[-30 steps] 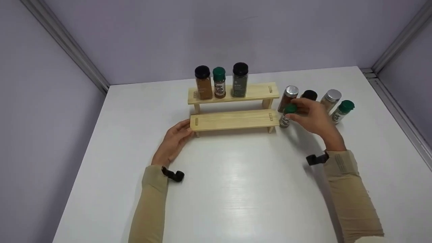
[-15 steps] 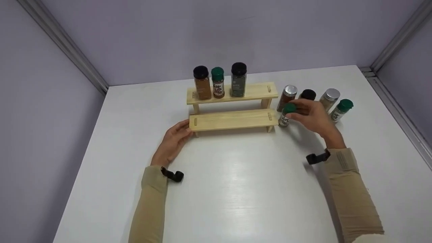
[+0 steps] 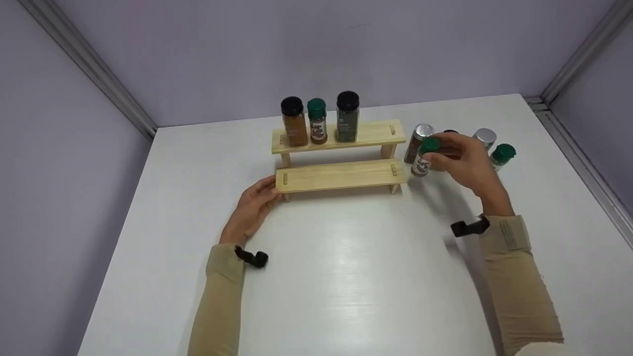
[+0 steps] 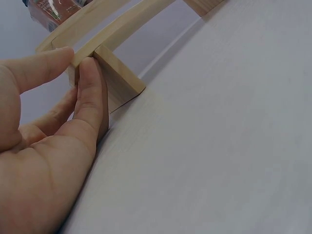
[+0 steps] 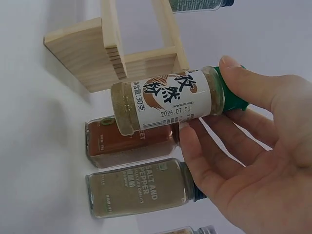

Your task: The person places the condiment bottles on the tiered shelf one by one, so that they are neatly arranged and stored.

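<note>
My right hand (image 3: 465, 163) pinches a small spice jar (image 3: 422, 162) by its green cap, to the right of a two-step wooden rack (image 3: 341, 177). In the right wrist view the jar (image 5: 165, 100) is tilted, its white label facing the camera and brownish powder inside. My left hand (image 3: 254, 210) holds the left end of the rack's lower step. The left wrist view shows its fingers on both sides of the step's corner (image 4: 84, 54). On the upper step stand a black-capped orange-brown jar (image 3: 295, 129), a green-capped jar (image 3: 318, 129) and a black-capped green jar (image 3: 347, 123).
Right of the rack stand a silver-capped jar (image 3: 414, 148), another silver-capped jar (image 3: 485, 136), a green-capped jar (image 3: 502, 154) and a black-capped one mostly hidden behind my right hand. A white table (image 3: 346, 277) lies beneath, with pale walls (image 3: 222, 59) around it.
My right hand has raised the green-capped jar off the table, slightly up and back, tilting it. My left hand stays at the rack's end.
</note>
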The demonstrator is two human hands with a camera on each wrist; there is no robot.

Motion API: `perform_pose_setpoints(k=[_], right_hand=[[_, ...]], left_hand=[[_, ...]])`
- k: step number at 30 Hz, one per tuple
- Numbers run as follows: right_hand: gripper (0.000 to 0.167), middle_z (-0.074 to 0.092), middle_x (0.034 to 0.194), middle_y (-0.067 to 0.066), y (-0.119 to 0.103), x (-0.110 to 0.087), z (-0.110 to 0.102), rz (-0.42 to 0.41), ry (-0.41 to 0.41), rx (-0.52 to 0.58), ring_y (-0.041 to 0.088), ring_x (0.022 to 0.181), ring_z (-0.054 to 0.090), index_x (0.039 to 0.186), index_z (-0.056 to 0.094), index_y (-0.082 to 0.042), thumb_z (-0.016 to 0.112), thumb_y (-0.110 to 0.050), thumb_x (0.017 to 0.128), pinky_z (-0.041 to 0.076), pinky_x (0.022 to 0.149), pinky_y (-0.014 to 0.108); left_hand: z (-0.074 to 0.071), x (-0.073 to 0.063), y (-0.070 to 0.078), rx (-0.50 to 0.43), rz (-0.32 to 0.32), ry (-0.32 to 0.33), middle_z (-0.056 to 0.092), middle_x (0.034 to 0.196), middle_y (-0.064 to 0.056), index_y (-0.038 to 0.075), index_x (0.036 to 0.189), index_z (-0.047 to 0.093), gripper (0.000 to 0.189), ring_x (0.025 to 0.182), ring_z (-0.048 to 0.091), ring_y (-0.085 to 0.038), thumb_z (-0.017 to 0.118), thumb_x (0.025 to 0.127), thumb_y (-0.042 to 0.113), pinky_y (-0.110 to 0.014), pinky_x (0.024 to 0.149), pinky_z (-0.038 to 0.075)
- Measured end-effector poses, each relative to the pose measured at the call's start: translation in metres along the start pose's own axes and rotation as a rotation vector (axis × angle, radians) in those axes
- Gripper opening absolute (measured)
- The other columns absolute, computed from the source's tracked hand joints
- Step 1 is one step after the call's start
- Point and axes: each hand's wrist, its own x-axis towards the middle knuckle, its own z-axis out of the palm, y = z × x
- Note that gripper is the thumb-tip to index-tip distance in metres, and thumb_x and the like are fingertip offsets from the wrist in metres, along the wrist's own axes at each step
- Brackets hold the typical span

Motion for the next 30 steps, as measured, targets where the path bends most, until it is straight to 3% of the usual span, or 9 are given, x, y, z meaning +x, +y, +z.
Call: perform_pose_setpoints(k=[8,15,22,30], right_hand=[[0.048,0.073,0.134,0.012,-0.009,0.000,0.004,-0.050,0.083,0.093,0.004,0.111,0.068,0.141,0.066,-0.009,0.082,-0.023,0.097,0.054,0.095,0.014],[0.046,0.075,0.127,-0.001,-0.013,0.000,0.004,-0.133,0.148,0.196,0.004,0.116,0.068,0.140,0.067,-0.009,0.081,-0.022,0.098,0.054,0.099,0.014],[0.042,0.075,0.120,-0.008,-0.020,0.006,0.009,-0.203,0.160,0.261,0.006,0.114,0.070,0.139,0.068,-0.004,0.078,-0.015,0.100,0.055,0.098,0.015],[0.040,0.074,0.115,-0.007,-0.040,0.021,0.019,-0.268,0.148,0.281,0.009,0.109,0.071,0.137,0.069,-0.002,0.078,-0.011,0.099,0.058,0.092,0.016]], left_hand=[[-0.002,-0.002,-0.001,0.001,0.009,-0.006,0.047,0.157,-0.018,-0.002,0.158,0.042,0.052,0.140,0.054,-0.022,0.058,0.109,0.000,-0.029,0.117,0.050],[-0.001,-0.001,0.000,0.008,0.009,-0.007,0.048,0.157,-0.017,-0.001,0.158,0.043,0.052,0.140,0.055,-0.022,0.059,0.109,0.002,-0.029,0.116,0.050],[0.000,-0.001,-0.001,0.010,-0.001,0.009,0.049,0.156,-0.017,-0.002,0.159,0.041,0.054,0.137,0.056,-0.020,0.060,0.108,0.002,-0.028,0.115,0.050],[-0.001,-0.001,-0.001,-0.005,0.007,0.007,0.048,0.157,-0.017,-0.001,0.158,0.044,0.053,0.140,0.054,-0.023,0.062,0.108,0.002,-0.029,0.115,0.051]])
